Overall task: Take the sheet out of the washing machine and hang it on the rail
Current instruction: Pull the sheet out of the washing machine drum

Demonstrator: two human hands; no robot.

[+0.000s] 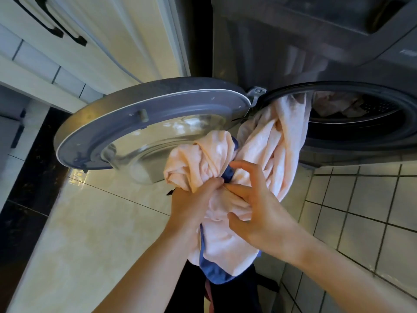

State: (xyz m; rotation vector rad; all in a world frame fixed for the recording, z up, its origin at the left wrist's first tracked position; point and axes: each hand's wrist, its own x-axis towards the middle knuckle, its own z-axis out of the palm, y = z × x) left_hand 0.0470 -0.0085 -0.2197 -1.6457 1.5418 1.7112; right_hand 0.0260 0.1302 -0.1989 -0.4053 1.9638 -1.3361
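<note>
Though well short of completion, records pink sheet (225, 240) half out of washing machine (316, 53), tail inside drum (374, 109), bunch gripped by left hand (191, 199), right hand (259, 213) spread-fingered against it; rail unseen, hanging outstanding.

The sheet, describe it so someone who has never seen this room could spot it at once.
Find the dark front-loading washing machine with its door swung open to the left. From the drum mouth the sheet spills down to the left hand, which grips it. Unlike the crumpled laundry inside the drum, it hangs outside, pale pink with a blue edge.
</note>
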